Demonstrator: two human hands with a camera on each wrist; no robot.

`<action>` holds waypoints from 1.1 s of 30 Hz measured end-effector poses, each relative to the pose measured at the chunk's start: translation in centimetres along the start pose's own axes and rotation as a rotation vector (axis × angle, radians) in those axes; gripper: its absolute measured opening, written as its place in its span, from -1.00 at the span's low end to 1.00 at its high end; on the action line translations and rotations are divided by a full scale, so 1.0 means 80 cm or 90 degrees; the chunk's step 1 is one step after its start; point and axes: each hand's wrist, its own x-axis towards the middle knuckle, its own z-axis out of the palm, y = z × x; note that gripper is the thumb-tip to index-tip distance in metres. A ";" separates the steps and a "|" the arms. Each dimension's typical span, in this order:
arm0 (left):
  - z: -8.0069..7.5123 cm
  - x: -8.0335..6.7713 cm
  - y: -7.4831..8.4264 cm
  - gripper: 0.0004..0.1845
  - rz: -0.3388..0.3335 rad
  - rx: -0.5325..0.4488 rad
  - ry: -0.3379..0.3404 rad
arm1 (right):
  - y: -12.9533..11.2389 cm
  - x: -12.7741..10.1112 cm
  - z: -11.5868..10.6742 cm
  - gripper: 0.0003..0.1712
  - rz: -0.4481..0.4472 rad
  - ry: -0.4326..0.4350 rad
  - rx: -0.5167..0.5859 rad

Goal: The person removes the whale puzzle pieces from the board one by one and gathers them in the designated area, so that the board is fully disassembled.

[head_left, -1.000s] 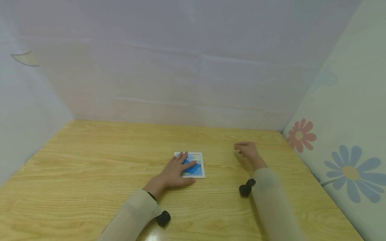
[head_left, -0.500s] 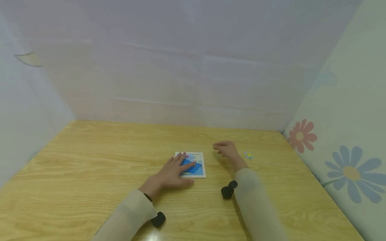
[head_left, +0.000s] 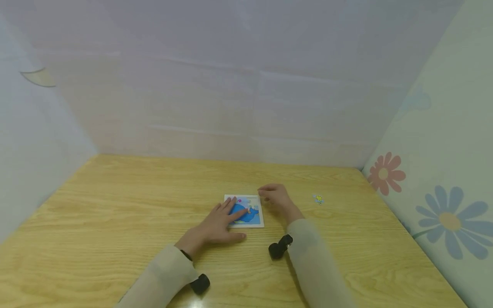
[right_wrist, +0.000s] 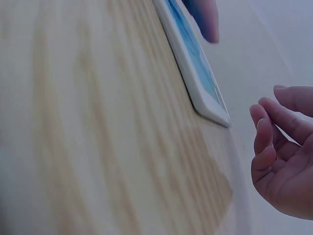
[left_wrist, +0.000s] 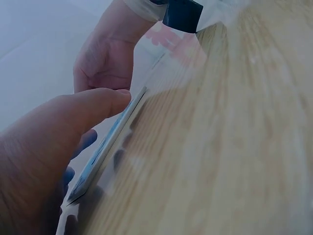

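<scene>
A small white-framed picture puzzle (head_left: 250,217) with a blue whale lies on the wooden table. My left hand (head_left: 220,222) rests over its left part, fingers spread, thumb off the near edge. Beside the puzzle's far right corner, my right hand (head_left: 276,196) has its thumb and forefinger drawn together as in a pinch. In the right wrist view, the curled fingers of the right hand (right_wrist: 286,147) show beyond the frame corner (right_wrist: 215,115). Whether a thin piece sits between the tips cannot be made out. A pale strip shows in the puzzle's far right part.
One loose puzzle piece (head_left: 318,198) with a yellow shape lies on the table (head_left: 154,192), right of the right hand. Pale cloth walls (head_left: 231,107) stand at the back and sides. The right one carries printed flowers (head_left: 449,221).
My right hand has moved left from above the loose piece to the puzzle's far right corner, uncovering that piece. The left hand stays on the puzzle, shifting slightly left.
</scene>
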 end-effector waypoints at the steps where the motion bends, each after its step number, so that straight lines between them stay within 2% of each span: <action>1: 0.000 0.000 0.000 -0.21 0.000 0.004 -0.003 | 0.000 0.000 0.003 -0.68 0.004 -0.005 0.020; 5: 0.001 0.001 -0.001 -0.22 0.002 0.016 -0.009 | 0.002 0.001 0.015 -0.71 0.011 -0.020 0.073; 12: 0.002 0.001 -0.002 -0.21 0.010 0.034 -0.011 | 0.003 0.000 0.028 -0.74 -0.003 -0.002 -0.003; 17: 0.004 0.001 -0.005 -0.21 0.012 0.054 -0.015 | 0.004 -0.004 0.031 -0.74 -0.006 -0.012 -0.014; 26: 0.003 -0.004 -0.002 -0.20 0.013 0.055 -0.024 | 0.004 -0.011 0.035 -0.75 -0.056 -0.010 -0.064; 33: 0.003 -0.004 -0.002 -0.19 0.015 0.062 -0.023 | 0.001 -0.012 0.036 -0.74 -0.049 -0.019 -0.089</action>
